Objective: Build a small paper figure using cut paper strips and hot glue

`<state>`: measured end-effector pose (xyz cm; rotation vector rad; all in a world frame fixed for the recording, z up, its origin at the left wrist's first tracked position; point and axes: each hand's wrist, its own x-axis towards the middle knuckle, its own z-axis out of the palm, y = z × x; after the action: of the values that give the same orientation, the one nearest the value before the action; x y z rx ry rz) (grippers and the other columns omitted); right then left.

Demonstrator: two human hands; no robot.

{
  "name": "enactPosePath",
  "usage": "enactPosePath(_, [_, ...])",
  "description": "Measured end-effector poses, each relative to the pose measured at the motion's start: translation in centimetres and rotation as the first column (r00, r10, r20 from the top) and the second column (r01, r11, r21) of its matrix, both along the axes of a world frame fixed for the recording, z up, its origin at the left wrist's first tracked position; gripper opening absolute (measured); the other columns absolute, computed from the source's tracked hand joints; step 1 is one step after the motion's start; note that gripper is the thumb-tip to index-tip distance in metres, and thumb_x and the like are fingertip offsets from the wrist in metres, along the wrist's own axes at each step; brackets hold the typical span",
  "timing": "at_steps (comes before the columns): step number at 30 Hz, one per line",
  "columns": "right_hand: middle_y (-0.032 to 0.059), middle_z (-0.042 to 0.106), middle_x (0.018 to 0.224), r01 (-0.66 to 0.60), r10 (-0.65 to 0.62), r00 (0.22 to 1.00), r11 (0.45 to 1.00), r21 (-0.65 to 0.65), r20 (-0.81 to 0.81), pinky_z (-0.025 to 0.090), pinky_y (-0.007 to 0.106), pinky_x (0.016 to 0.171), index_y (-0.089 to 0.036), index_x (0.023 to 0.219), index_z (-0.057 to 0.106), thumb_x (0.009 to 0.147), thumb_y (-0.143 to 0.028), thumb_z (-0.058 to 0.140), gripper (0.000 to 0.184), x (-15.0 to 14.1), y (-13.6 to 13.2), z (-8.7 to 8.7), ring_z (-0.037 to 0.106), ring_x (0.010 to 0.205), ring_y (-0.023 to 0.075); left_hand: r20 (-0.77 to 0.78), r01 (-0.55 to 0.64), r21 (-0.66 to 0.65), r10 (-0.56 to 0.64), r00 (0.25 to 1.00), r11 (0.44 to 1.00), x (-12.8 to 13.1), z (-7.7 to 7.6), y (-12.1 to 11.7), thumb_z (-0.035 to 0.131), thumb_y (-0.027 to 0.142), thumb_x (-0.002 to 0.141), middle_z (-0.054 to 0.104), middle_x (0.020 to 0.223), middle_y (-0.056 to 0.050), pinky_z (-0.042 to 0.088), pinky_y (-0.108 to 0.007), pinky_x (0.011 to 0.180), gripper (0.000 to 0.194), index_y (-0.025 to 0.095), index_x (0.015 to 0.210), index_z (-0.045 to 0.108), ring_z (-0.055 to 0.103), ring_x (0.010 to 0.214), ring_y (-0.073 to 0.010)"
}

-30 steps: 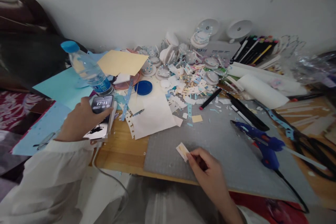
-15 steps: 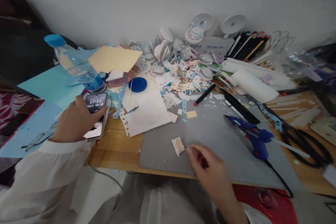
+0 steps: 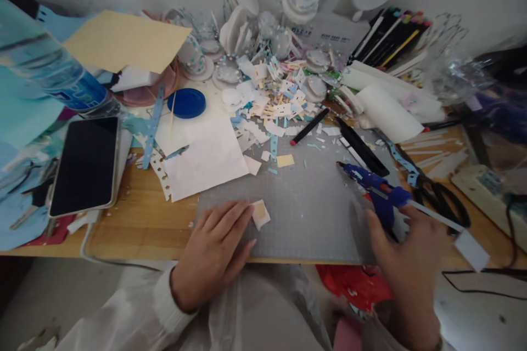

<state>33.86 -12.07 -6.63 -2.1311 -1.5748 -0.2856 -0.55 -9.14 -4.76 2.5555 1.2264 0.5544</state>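
My left hand (image 3: 216,244) lies with its fingers stretched out at the left front of the grey cutting mat (image 3: 304,219). Its fingertips meet the edge of a small white paper piece (image 3: 260,214) with a pale yellow square on it. On the right, my right hand (image 3: 411,258) is at the handle of a blue hot glue gun (image 3: 376,189), thumb and fingers spread around it. Slight blur hides whether the fingers touch the handle. A white glue stick (image 3: 436,215) sticks out of the gun's rear.
A phone (image 3: 86,164) lies at the left beside a water bottle (image 3: 69,74). Paper scraps (image 3: 280,98) and small white ornaments crowd the back. Black-handled scissors (image 3: 440,200), a cutter (image 3: 362,148) and a power strip (image 3: 489,197) are at the right.
My left hand has left the phone and moved right to the small paper piece; the phone's screen has gone dark. My right hand has gone from beside that piece to the glue gun.
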Motion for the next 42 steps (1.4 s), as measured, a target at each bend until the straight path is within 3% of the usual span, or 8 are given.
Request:
enactPosePath(6, [0.0119, 0.056, 0.071, -0.026, 0.039, 0.990, 0.994, -0.105, 0.132, 0.038, 0.037, 0.057, -0.014, 0.092, 0.060, 0.091, -0.065, 0.032, 0.058, -1.3, 1.2, 1.2, 0.054, 0.067, 0.0276, -0.075, 0.022, 0.042, -0.019, 0.997, 0.999, 0.7, -0.8, 0.6, 0.050, 0.026, 0.092, 0.061, 0.133, -0.014, 0.046, -0.045, 0.094, 0.044, 0.010, 0.133, 0.052, 0.057, 0.116, -0.0300])
enactPosePath(10, [0.0128, 0.062, 0.076, -0.111, 0.114, 0.993, 0.992, -0.066, 0.040, 0.041, 0.035, 0.057, -0.016, 0.090, 0.060, 0.092, -0.060, 0.039, 0.049, -3.9, -0.6, 2.5, 0.059, 0.066, 0.0256, -0.052, 0.020, 0.054, -0.018, 0.998, 0.998, 0.5, -0.8, 0.5, 0.050, 0.025, 0.091, 0.061, 0.133, -0.015, 0.046, -0.045, 0.094, 0.048, 0.008, 0.136, 0.048, 0.057, 0.117, -0.0295])
enactPosePath(13, [0.0079, 0.064, 0.075, -0.139, 0.135, 0.989, 0.988, -0.067, -0.062, 0.045, 0.034, 0.059, -0.020, 0.088, 0.059, 0.083, -0.059, 0.057, 0.040, -6.4, -1.9, 2.7, 0.061, 0.063, 0.0230, -0.026, 0.010, 0.055, -0.009, 1.000, 0.998, 0.6, -1.0, 0.6, 0.050, 0.025, 0.090, 0.063, 0.131, -0.015, 0.047, -0.044, 0.093, 0.051, 0.009, 0.139, 0.045, 0.058, 0.116, -0.0292])
enactPosePath(19, [0.0012, 0.065, 0.065, -0.188, 0.157, 0.978, 0.945, -0.267, -0.135, 0.045, 0.032, 0.053, -0.026, 0.080, 0.058, 0.076, -0.056, 0.062, 0.030, -9.3, -2.7, 2.4, 0.062, 0.056, 0.0198, -0.032, -0.004, 0.070, 0.006, 0.999, 0.998, 0.8, -1.1, 0.9, 0.050, 0.027, 0.091, 0.065, 0.128, -0.013, 0.046, -0.041, 0.093, 0.042, 0.007, 0.127, 0.058, 0.059, 0.114, -0.0275])
enactPosePath(24, [0.0002, 0.066, 0.063, -0.059, 0.050, 0.998, 0.957, -0.284, -0.037, 0.044, 0.032, 0.054, -0.025, 0.082, 0.059, 0.079, -0.058, 0.055, 0.034, -10.7, -1.9, 3.0, 0.061, 0.054, 0.0189, -0.001, -0.010, 0.063, 0.010, 1.000, 0.998, 0.8, -1.2, 0.9, 0.051, 0.027, 0.092, 0.066, 0.127, -0.012, 0.042, -0.039, 0.094, 0.040, 0.005, 0.124, 0.061, 0.057, 0.114, -0.0263])
enactPosePath(29, [-0.0033, 0.063, 0.058, -0.142, 0.150, 0.989, 0.953, -0.267, 0.007, 0.041, 0.029, 0.051, -0.024, 0.081, 0.055, 0.081, -0.048, 0.056, 0.024, -11.3, -1.3, 3.4, 0.061, 0.051, 0.0175, 0.026, -0.019, 0.046, 0.018, 1.000, 0.999, 0.8, -1.3, 0.9, 0.052, 0.025, 0.093, 0.066, 0.127, -0.012, 0.039, -0.040, 0.096, 0.038, 0.004, 0.123, 0.061, 0.056, 0.114, -0.0264])
enactPosePath(36, [0.0006, 0.065, 0.064, -0.139, 0.152, 0.988, 0.937, -0.321, 0.016, 0.043, 0.032, 0.053, -0.023, 0.082, 0.056, 0.083, -0.052, 0.055, 0.029, -11.0, -1.1, 3.7, 0.063, 0.055, 0.0206, 0.040, -0.019, 0.036, 0.017, 0.999, 0.999, 0.8, -1.2, 0.9, 0.052, 0.024, 0.093, 0.067, 0.126, -0.013, 0.037, -0.039, 0.095, 0.037, 0.003, 0.121, 0.062, 0.055, 0.114, -0.0265])
enactPosePath(42, [-0.0012, 0.061, 0.059, -0.292, 0.318, 0.947, 0.913, -0.284, 0.049, 0.041, 0.030, 0.046, -0.024, 0.082, 0.056, 0.085, -0.043, 0.054, 0.020, -10.5, -0.7, 3.6, 0.061, 0.051, 0.0182, 0.035, -0.009, 0.041, 0.007, 0.999, 0.999, 0.7, -1.1, 0.8, 0.053, 0.024, 0.092, 0.066, 0.127, -0.013, 0.038, -0.040, 0.095, 0.038, 0.003, 0.122, 0.062, 0.055, 0.114, -0.0274])
